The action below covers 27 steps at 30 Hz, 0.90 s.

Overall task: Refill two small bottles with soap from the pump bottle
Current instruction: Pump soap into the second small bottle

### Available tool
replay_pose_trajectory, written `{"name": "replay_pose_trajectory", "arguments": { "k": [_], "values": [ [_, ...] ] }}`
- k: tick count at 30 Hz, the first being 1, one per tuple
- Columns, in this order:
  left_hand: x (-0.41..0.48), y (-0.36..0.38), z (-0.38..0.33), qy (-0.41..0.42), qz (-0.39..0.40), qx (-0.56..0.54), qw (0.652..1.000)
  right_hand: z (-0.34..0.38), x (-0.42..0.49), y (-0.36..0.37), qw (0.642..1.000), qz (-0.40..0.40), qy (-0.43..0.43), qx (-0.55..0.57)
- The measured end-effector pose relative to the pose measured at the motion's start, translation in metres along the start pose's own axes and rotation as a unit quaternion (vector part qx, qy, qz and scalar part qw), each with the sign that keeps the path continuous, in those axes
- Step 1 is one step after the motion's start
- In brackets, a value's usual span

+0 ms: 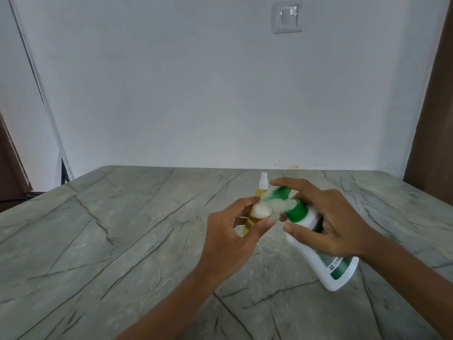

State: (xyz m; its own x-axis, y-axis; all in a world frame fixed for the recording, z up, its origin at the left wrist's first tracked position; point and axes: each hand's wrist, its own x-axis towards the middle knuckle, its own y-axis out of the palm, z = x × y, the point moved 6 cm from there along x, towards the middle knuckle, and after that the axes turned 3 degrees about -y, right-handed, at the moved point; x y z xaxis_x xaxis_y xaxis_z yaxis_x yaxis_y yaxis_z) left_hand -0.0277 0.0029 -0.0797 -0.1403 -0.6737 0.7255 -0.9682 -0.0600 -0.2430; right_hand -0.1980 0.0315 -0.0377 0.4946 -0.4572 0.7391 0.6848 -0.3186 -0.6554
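View from the head camera. The pump bottle (343, 271), white with a green collar and a green pump head, leans with its long axis running from its base at lower right, on the grey veined worktop (122, 241), up to the nozzle at upper left. The nozzle points at the mouth of the small bottle (248, 224), which holds yellow liquid and stands nearly upright above the worktop, its top tipped slightly right. White foam (262, 212) covers that mouth and smears the pump head.

The pump bottle's label carries a green band near the base and fine print too blurred to read.

The right hand (340, 217) reaches in from the lower right, its fingers (294, 185) curled round the bottle's neck and shoulder, forefinger laid over the pump head, thumb below the collar. The left hand (228, 239) reaches in from the lower centre, fingers wrapped round the small bottle, thumb stretched toward the collar.

A second small bottle (261, 190), yellow with a white spray top, stands upright on the worktop just behind the hands. A light switch (287, 17) is on the wall.
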Motion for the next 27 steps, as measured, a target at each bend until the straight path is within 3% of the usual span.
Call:
{"name": "replay_pose_trajectory", "arguments": {
  "k": [17, 27],
  "values": [
    [0.0, -0.001, 0.018, -0.126, -0.019, -0.061, 0.99, -0.008, -0.004, -0.011, 0.996, -0.009, 0.059, 0.069],
    [0.003, -0.008, 0.027, -0.151, -0.056, -0.101, 0.982, -0.022, -0.013, -0.018, 0.957, 0.103, 0.19, 0.192]
  ]
}}
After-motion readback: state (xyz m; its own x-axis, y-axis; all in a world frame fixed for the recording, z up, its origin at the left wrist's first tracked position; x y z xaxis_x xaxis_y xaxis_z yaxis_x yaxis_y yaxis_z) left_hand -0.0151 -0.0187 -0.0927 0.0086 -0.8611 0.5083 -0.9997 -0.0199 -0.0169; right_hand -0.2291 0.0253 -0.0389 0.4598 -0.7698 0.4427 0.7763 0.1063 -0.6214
